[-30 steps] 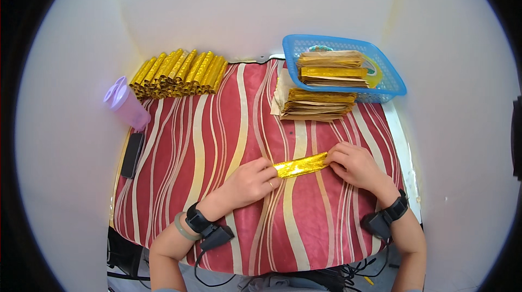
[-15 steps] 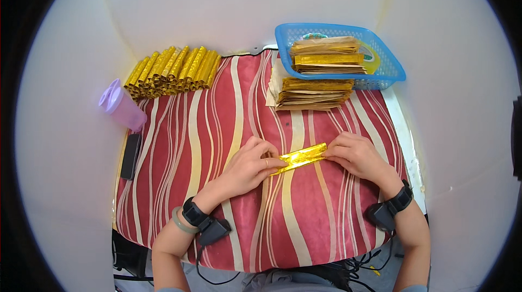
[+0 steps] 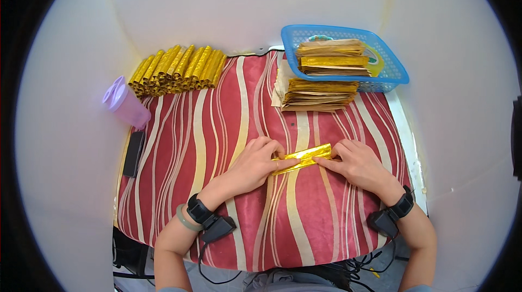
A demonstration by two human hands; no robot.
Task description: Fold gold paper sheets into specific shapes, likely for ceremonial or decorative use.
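A shiny strip of folded gold foil paper (image 3: 309, 154) lies slantwise on the cloth, its right end a little farther off than its left. My left hand (image 3: 254, 162) grips the left end, with the thumb stretched along the near part of the strip. At the other end my right hand (image 3: 359, 164) is closed on the paper, its thumb pressing on the front face near the middle. The left fingertips are partly hidden behind the foil.
Rolled gold foil tubes (image 3: 179, 69) are piled at the far left, near a lilac lidded cup (image 3: 128, 104) and a black phone (image 3: 134, 154). A blue basket (image 3: 397, 77) holds foil paper stacks; another stack (image 3: 321, 96) lies before it. Striped red cloth (image 3: 244, 226) covers the table.
Both thumbs have slid inward along the foil strip, toward each other. The strip stays in about the same place, still held at both ends. The whole view has shifted slightly.
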